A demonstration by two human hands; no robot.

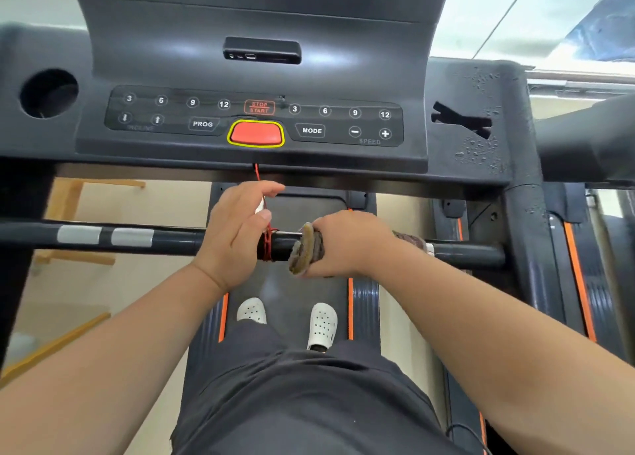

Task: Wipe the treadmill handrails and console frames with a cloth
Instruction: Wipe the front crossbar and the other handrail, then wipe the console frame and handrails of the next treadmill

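Observation:
A black front handrail (178,240) crosses the view below the treadmill console (254,76). My right hand (347,241) grips a brown-grey cloth (307,248) wrapped around the bar just right of centre. My left hand (237,234) rests over the bar at its middle, pinching the red safety cord (267,240) and a small white clip. The cord hangs from under the red stop key (256,133) and is coiled around the bar.
Silver pulse sensors (104,236) sit on the bar's left half. Water droplets dot the console's right tray (481,138). A cup holder (48,92) is at the left. My white shoes (321,325) stand on the belt. A second treadmill (580,283) stands at the right.

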